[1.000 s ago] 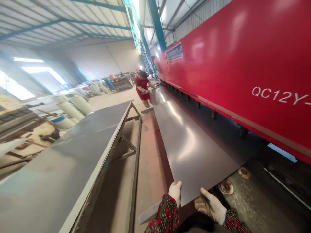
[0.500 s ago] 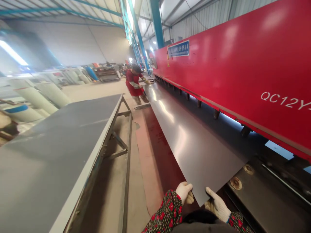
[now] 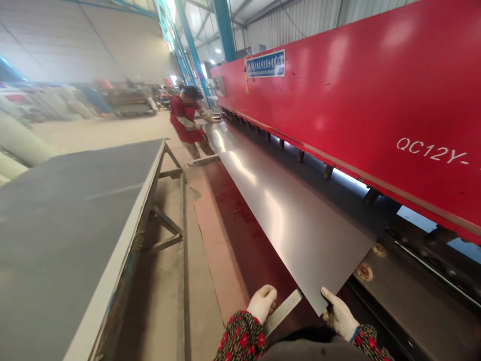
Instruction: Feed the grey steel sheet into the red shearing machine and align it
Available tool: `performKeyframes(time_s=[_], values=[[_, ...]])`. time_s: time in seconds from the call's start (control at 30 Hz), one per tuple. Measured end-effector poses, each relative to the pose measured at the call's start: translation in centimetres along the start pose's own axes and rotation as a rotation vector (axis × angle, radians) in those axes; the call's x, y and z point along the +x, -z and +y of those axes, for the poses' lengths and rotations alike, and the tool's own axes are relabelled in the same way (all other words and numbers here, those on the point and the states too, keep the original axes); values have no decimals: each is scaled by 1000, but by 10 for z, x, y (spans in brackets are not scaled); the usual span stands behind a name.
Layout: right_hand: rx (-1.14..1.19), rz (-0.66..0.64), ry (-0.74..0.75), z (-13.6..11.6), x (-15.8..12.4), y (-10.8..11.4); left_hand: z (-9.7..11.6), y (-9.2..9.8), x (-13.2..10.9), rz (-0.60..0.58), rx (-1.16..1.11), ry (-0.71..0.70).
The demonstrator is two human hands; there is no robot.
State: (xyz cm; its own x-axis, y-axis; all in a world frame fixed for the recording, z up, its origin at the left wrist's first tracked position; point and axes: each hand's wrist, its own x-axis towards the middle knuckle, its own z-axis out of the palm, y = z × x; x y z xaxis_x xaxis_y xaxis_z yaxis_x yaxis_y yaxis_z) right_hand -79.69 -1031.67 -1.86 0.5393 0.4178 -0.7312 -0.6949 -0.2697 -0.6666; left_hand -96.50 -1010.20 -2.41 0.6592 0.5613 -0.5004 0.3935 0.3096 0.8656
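Note:
A long shiny metal sheet (image 3: 300,225) slopes with its far part under the red machine beam and its near corner close to my body. My right hand (image 3: 340,313), in a white knit glove, pinches that sheet's near edge, thumb on top and fingers underneath. My left hand (image 3: 263,302), also gloved, is off the sheet, its fingers curled in with nothing visible in them. Beside it a flat metal bar (image 3: 283,312) reaches under the sheet's edge. At the far end, a co-worker (image 3: 187,120) in red leans over the sheet with hands near its edge.
The red shearing machine (image 3: 338,100) runs along the right, with a row of hold-down feet below it. Its dark bed (image 3: 417,296) lies right of the sheet. On the left, a rack (image 3: 150,200) carries a large grey sheet (image 3: 75,215). Blurred rolls stand behind.
My left hand has let go of the sheet's edge and moved left, and the metal bar now shows. My right hand keeps its grip. The view has turned slightly right.

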Motion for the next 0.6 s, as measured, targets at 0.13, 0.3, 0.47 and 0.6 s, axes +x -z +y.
performKeyframes(time_s=[0.13, 0.3, 0.47, 0.6], values=[[177, 110, -38, -8, -1, -3, -12, 17, -18, 2, 380, -126], [194, 3, 20, -34, -28, -4, 5, 16, -52, 10, 503, -109], [-61, -1, -20, -44, -24, 13, 14, 6, -63, 31, 564, -9], [-111, -37, 27, -42, -23, 18, 20, -5, -74, 43, 702, -54]])
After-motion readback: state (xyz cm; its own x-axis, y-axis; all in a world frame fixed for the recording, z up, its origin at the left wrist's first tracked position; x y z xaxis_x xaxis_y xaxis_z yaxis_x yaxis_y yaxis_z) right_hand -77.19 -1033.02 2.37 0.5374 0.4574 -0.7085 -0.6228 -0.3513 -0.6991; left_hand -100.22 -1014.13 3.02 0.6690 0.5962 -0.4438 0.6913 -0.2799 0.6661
